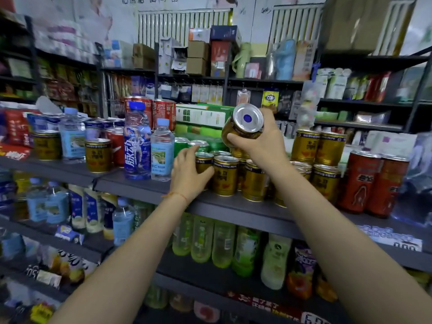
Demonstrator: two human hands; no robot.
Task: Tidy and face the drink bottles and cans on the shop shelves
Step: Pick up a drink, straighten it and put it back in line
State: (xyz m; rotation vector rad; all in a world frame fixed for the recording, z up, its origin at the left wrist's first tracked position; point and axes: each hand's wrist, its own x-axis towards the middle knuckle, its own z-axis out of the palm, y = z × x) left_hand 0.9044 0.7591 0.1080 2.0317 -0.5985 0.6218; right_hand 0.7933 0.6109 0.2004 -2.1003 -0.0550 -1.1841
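head cam | faces forward, slightly down | close to drink shelf (145, 188) | single view

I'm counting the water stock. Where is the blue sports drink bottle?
In the head view the blue sports drink bottle stands left of centre on the top shelf, beside a clear water bottle, left of the left hand.
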